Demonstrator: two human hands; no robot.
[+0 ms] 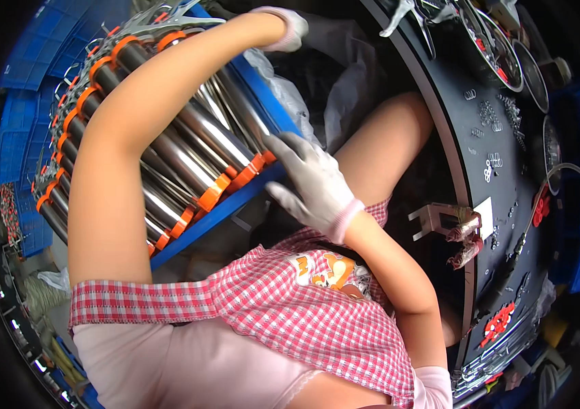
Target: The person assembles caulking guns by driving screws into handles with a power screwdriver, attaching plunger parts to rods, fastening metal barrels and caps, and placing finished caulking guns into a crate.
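While the person is sitting turned toward the left, a red-and-white checked apron (290, 313) is filling the near part of the view, lying over pale pink clothing.

Just past that, the right hand (314, 180), in a light grey glove with a pink cuff, is reaching leftward with its fingers spread apart. The fingertips are touching or sitting just beside the orange end caps of the metal rollers (194, 136), right at the blue frame rail (235, 198). It isn't gripping anything as far as I can see, more like resting flat against the near edge.

The rollers themselves are shiny steel tubes with orange caps at both ends, lying side by side in that blue frame and running from the near left up toward the far middle.

The left arm is stretching right across the top of the rollers, and the left hand (288, 28), gloved the same way, is way out at the far end of the frame. It's curled over at the wrist, and I honestly can't tell whether it's closed on something or just hanging there.

Over on the right, the dark curved bench (460, 123) is carrying small metal rings (491, 163), red parts (498, 322) and a few round metal bowls (501, 48) at the far side. Blue crates (31, 61) are stacking up on the far left.
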